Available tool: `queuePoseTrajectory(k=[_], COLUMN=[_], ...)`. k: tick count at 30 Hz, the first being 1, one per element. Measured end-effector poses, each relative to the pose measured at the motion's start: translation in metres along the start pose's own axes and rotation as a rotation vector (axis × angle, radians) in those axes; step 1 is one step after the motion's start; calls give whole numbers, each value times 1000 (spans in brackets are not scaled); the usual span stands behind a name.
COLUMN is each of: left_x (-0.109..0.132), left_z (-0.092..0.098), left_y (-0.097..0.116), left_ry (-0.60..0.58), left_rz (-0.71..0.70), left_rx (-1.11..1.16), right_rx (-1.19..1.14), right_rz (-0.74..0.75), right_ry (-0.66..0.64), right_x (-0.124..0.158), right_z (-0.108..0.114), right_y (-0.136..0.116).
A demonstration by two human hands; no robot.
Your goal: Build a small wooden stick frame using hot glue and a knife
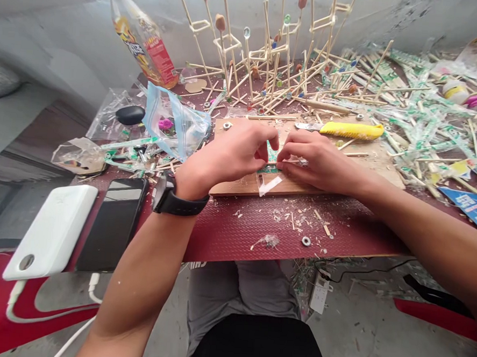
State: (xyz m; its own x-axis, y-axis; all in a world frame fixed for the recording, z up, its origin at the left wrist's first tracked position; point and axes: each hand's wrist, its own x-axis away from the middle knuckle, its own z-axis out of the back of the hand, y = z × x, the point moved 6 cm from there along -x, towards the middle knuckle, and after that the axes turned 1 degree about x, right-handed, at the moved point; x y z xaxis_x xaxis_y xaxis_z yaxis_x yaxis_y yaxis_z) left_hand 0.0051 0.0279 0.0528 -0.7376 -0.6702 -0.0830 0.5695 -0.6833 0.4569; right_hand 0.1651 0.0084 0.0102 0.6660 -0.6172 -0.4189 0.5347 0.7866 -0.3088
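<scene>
Both hands meet over a wooden board (238,187). My left hand (240,151), with a black watch on its wrist, has its fingers curled, and its tips close on the left end of a short thin wooden stick (272,163). From the other side my right hand (306,158) pinches the same stick, its fingers bent and hiding most of it. Beneath the fingertips lies a green-and-white printed plastic wrapper (263,169), with a white strip (271,186) at its lower edge. A yellow utility knife (351,130) rests on the board beyond my right hand, blade pointing left.
Stick structures with coloured tips (252,55) stand at the back. Wrappers and sticks (419,130) heap up at right. A bottle (144,38), a clear plastic bag (177,121), a phone (112,224) and a white power bank (51,231) are at left. A metal nut (306,241) lies in front.
</scene>
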Motion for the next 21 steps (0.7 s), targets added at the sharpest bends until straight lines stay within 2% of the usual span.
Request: queuePoseTrajectory(k=[5,11,16,21], left_x=[-1,1,-2,-1], left_z=[-2,2,2,-7], left_y=[1,6,13,15], left_ry=[33,129,222,232], left_rz=[-17,-84,-95,-47], left_rx=[-94,-138,-188,-276], right_rx=[-11,31,144,280], right_rz=[26,-88,-49,-22], right_ry=[45,131,130,152], right_x=[0,0,0,1], right_z=[2,12,14,13], right_y=[-1,4,-2,-2])
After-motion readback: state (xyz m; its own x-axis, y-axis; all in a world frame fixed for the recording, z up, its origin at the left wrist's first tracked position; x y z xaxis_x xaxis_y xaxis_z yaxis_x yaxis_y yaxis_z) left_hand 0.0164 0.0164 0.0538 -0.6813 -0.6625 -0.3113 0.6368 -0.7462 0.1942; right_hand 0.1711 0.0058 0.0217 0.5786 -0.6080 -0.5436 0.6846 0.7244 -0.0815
